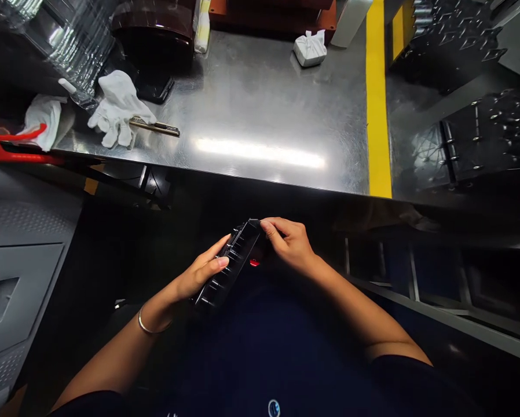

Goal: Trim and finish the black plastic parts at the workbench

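A long black part [238,249] with a glossy surface and several ribs or slots along it is held tilted in front of my body, below the table's front edge. My left hand [201,272] grips it by its sides, thumb on the near face and fingers on the far side. At the part's upper end, my right hand [288,240] pinches the corner between thumb and bent fingers. Whether a smaller piece sits in that pinch is too dark to tell.
Ahead is a metal table [260,110] with a yellow stripe [377,104]. White gloves [121,104], a narrow metal strip [164,127] and a red-handled tool [12,147] lie left. A white tissue pack [310,49] is at the back; metal parts [451,40] stand right. A grey bin [21,278] is lower left.
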Demonstrator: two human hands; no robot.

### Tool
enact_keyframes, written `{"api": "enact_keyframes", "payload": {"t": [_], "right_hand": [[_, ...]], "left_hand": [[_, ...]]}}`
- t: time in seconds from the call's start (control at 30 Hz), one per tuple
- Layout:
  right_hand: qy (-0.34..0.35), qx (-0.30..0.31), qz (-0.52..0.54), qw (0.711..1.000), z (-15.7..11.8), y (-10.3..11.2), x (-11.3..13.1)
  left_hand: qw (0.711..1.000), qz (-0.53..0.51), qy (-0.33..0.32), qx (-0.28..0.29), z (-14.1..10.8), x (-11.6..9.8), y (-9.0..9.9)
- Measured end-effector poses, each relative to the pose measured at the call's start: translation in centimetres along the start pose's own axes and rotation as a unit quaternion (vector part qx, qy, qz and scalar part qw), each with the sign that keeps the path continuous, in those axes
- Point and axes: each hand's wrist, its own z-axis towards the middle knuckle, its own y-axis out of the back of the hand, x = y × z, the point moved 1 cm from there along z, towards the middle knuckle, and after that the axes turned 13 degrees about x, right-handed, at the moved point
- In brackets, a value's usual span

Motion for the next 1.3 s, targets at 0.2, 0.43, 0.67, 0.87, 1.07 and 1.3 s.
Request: {"api": "enact_keyframes", "payload": {"t": [0.2,0.43,0.67,0.87,1.07,1.3], "right_hand": [[-0.008,0.034,-0.041,0.999,-0.2,-0.1,0.0],[0.008,0.062,-0.073,0.995,-0.4,0.7,0.0],[0.018,0.093,-0.130,0.987,-0.9,0.9,0.0],[0.046,0.043,-0.033,0.997,-0.6,1.8,0.2],[0.092,0.058,-0.186,0.977,-0.7,2.1,1.4],[0.159,0.098,-0.307,0.933,-1.1,2.3,2.1]], "left_hand": [[0.993,0.030,0.057,0.099,0.2,0.0,0.4],[0.994,0.014,0.057,0.094,0.2,0.6,-0.2],[0.993,0.035,0.039,0.109,0.4,1.2,-0.1],[0.992,0.109,0.042,0.038,0.2,1.8,0.3],[0.919,0.353,-0.063,-0.165,0.0,2.7,-0.3],[0.765,0.572,-0.224,-0.191,-0.4,4.0,-0.4]]}}
